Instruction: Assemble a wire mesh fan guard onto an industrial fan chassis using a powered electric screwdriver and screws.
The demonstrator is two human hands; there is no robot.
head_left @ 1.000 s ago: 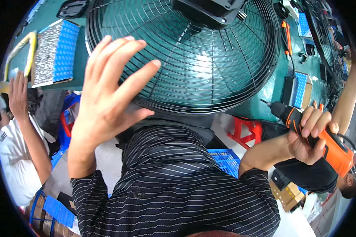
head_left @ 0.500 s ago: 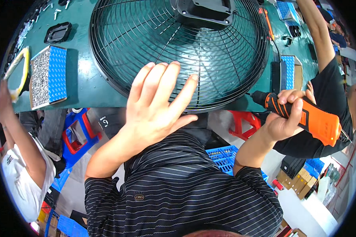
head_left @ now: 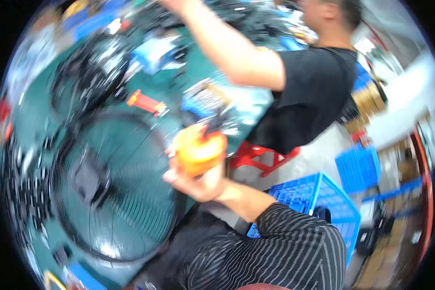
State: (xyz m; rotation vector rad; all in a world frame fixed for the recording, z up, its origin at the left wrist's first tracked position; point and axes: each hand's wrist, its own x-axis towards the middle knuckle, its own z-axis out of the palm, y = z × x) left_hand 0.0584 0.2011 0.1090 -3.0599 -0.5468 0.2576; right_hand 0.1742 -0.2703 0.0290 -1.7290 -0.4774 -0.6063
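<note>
In my right hand [head_left: 200, 186] is an orange and black electric screwdriver [head_left: 198, 150], seen nearly end on and smeared by motion. The fingers are wrapped round its body. It is held up over the table edge, to the right of a round black wire fan guard [head_left: 154, 217]. The guard lies on the green tabletop [head_left: 29, 111], with a dark box-shaped hub [head_left: 89, 179] at its middle. My left hand is out of the picture.
Beyond the screwdriver sit a blue carton of small parts [head_left: 205, 99] and an orange-red tool [head_left: 147, 102]. A co-worker in a black shirt [head_left: 314, 92] reaches across the table at far right. A red stool [head_left: 263, 157] and a blue plastic crate [head_left: 319, 193] stand on the floor.
The view has swung to the right, so the fan guard now lies at the left. My left hand, earlier open over the guard, has left the picture. The screwdriver has turned in my right hand's grip.
</note>
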